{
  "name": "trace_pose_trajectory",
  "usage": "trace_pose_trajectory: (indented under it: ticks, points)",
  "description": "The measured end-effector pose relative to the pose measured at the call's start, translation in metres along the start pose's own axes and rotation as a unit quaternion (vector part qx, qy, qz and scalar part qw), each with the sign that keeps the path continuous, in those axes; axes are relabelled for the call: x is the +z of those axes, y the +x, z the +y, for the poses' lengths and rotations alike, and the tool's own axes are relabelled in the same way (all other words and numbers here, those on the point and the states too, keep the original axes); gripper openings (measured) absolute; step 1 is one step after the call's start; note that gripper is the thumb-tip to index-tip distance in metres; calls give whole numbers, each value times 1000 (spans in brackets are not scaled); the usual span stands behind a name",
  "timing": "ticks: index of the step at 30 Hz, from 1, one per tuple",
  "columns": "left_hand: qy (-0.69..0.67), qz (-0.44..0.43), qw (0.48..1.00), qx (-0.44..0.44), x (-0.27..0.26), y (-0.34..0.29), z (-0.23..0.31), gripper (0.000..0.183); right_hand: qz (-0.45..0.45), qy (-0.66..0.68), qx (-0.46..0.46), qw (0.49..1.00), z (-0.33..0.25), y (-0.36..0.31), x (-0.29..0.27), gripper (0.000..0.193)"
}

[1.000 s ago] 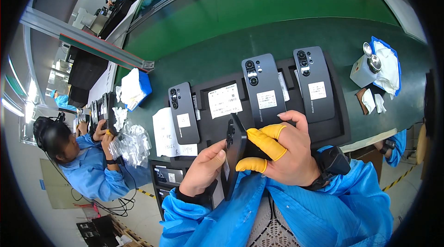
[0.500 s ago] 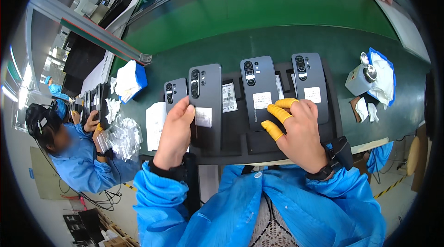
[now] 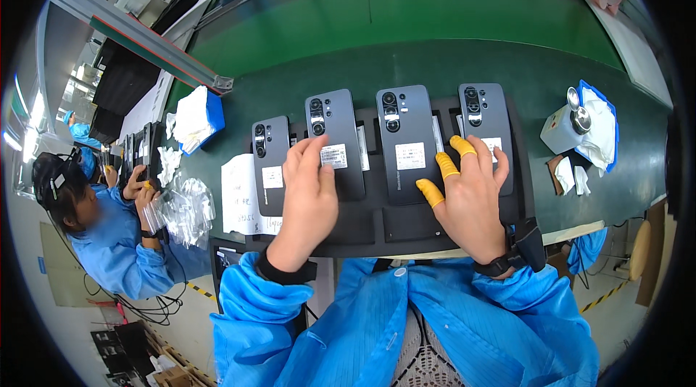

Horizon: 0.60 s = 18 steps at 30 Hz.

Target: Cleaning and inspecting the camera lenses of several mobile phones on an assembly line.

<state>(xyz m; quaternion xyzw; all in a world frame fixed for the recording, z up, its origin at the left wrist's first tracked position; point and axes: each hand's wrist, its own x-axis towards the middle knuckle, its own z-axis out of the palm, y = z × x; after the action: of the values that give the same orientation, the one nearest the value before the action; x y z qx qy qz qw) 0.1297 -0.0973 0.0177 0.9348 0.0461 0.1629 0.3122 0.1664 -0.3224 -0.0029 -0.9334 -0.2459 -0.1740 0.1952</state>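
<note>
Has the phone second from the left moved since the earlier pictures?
Yes: that phone moved forward, away from the near edge of the black tray.

Looking bright and fairly even across the middle of the frame. Glaring white from lamps (image 3: 30, 140) at far left. Glinting off lenses (image 3: 390, 99) near the centre and metal lids (image 3: 581, 119) at right. Showing the phones (image 3: 419, 130) fairly crisply, but losing detail at lower left. Bowing the bench (image 3: 333, 67) into a curve, fading to black around the rim and corners.
</note>
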Motion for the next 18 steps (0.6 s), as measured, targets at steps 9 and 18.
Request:
trace_pose_trajectory:
  ticks: [9, 18]
  points:
    - [-332, -231, 876, -263, 19, 8, 29, 41, -35, 61, 31, 997, 0, 0, 2, 37]
    - [-483, -189, 815, -259, 16, 6, 39, 34, 2, 202, 23, 979, -17, -12, -12, 37]
